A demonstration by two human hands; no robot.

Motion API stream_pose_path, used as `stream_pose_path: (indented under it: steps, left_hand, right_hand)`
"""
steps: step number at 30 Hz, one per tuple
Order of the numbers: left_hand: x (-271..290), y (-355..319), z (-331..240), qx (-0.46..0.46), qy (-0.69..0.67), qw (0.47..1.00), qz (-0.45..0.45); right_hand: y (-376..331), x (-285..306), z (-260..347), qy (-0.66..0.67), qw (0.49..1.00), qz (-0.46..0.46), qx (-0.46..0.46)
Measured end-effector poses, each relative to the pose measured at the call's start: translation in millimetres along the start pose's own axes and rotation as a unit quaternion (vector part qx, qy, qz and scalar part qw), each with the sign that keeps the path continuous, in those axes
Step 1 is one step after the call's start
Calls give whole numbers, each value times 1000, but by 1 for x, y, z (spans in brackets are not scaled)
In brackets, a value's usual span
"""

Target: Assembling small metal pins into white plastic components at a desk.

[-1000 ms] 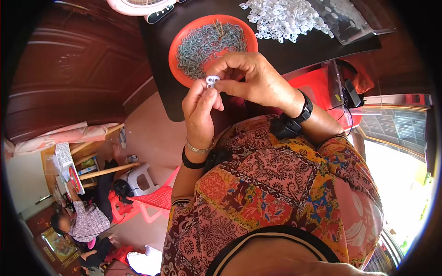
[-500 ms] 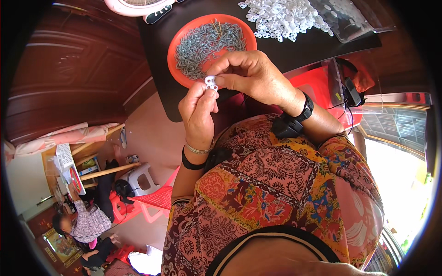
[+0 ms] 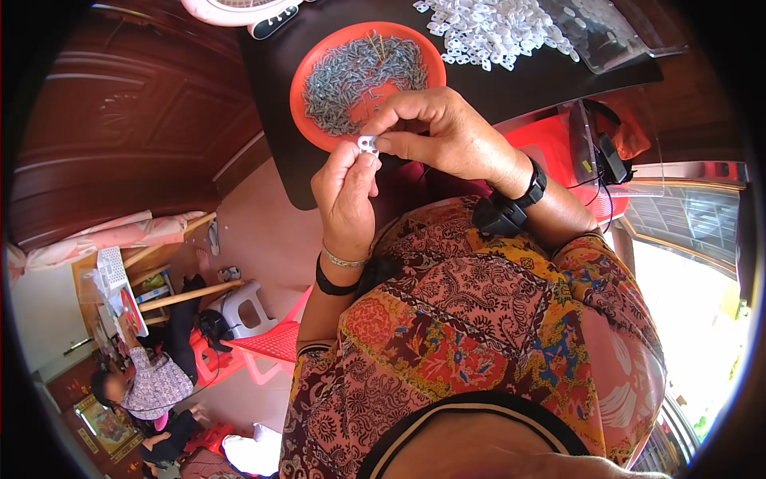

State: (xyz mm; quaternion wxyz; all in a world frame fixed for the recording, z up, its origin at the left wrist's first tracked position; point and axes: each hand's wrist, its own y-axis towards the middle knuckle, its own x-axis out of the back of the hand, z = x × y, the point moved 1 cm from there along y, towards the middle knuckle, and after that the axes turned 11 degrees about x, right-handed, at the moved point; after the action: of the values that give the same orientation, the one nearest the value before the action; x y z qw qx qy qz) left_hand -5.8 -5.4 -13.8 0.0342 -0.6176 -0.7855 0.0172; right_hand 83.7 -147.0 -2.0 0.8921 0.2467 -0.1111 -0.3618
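Pinching a small white piece [image 3: 368,144] between closed thumb and fingers, the left hand [image 3: 345,191] meets the right hand [image 3: 451,142], whose nearly closed fingers grip its right side. It sits slightly left of upper centre in the frame, by the lower rim of an orange tray [image 3: 298,96] holding grey screw-like pins [image 3: 331,92]. Similar white pieces [image 3: 503,33] lie heaped on the black desk [image 3: 511,92], top right of centre.

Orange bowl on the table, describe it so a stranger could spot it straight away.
Find the dark table at the top of the view. Toward its left side, just beyond the left hand, sits the round orange bowl. Unlike the white pieces heaped loose to its upper right, it holds many small grey pieces.
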Motion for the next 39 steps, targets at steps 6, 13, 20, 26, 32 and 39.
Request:
stream_pose_path:
  steps: [6,13,20,26,32,39]
  left_hand:
    - [-2,1,-1,30,-81,996,8]
    - [-3,3,1,55,-103,993,33]
    - [-2,4,2,55,-132,988,58]
    - [-2,4,3,44,-115,992,37]
    - [0,0,3,39,-62,997,16]
    - [0,0,0,19,-132,991,3]
  right_hand:
    - [-2,-3,-3,-23,999,21,-1]
    - [-1,-2,-2,-120,991,24,44]
    - [0,-2,4,-141,986,46,72]
    - [-1,-6,4,-169,981,33,85]
    - [0,-11,6,-228,963,24,140]
    - [0,-11,8,-217,963,34,158]
